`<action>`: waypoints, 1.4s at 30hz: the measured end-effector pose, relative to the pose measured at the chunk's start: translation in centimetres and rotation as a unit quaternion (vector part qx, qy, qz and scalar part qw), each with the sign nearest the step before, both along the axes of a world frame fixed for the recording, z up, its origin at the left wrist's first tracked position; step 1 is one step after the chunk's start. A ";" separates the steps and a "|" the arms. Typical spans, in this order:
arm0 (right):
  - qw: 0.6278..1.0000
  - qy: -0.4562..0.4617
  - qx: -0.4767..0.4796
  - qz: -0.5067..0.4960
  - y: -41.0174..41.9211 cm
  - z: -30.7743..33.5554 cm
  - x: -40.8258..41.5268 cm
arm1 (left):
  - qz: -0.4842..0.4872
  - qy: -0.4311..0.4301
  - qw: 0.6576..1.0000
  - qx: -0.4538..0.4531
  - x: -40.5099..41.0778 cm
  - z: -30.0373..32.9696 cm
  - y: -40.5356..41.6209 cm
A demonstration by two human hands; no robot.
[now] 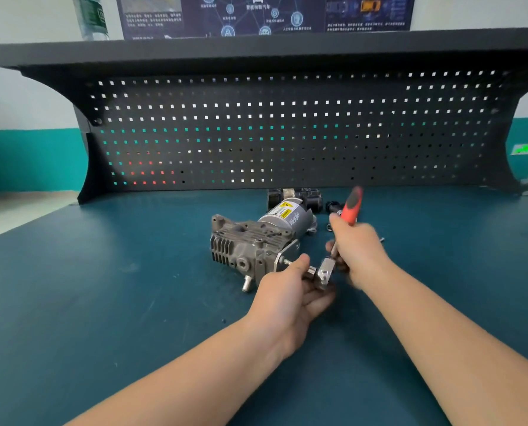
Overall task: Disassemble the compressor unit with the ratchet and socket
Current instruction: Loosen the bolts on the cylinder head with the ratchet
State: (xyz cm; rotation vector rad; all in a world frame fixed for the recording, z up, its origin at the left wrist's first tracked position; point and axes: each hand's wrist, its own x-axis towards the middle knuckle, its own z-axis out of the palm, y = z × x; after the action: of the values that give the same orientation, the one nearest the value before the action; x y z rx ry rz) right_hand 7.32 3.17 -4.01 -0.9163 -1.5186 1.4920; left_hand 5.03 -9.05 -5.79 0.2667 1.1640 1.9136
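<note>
Compressor unit (256,241) lies on its side on the teal bench mat (103,302), finned grey head toward the person's left, silver motor can with a yellow warning label angled up and away to the right.

Right hand (356,250), just right of the compressor: fingers curled tight round the ratchet (350,207) shaft. The red-and-black grip sticks up past the knuckles, blurred. The chrome ratchet head sits below the hand, near the compressor's lower right corner.

Left hand (287,296), in front of the compressor's right end: thumb and fingers close round the socket (310,270) and the underside of the ratchet head, steadying them. The socket points at a bolt standing out from a bright metal bracket (285,255) on the compressor's right side. Whether socket and bolt touch cannot be told; the thumb covers the spot.

Behind the compressor, against the black pegboard (287,133): a dark component with a metal band (295,198). Small loose dark parts (333,207) lie right of that, partly hidden by the ratchet handle. Above the pegboard a shelf carries a clear bottle (90,16), well up and left of the compressor.
</note>
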 end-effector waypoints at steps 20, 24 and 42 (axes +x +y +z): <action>0.993 0.009 -0.117 0.024 -0.3 -0.4 -0.2 | -0.013 0.001 1.000 0.008 0.2 0.0 0.1; 0.963 0.097 0.244 -0.056 -1.3 0.2 0.4 | 0.001 0.009 1.000 0.006 -0.2 -0.2 0.1; 0.872 0.169 0.459 -0.038 -2.3 0.6 1.4 | -0.021 0.018 0.999 0.036 -0.3 -0.1 -0.2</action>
State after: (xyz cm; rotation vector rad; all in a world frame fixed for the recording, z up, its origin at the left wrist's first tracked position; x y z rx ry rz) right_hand 8.70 0.84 -3.41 -0.1261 -1.6257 0.6501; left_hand 4.69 -9.23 -5.90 0.3633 1.1069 1.9232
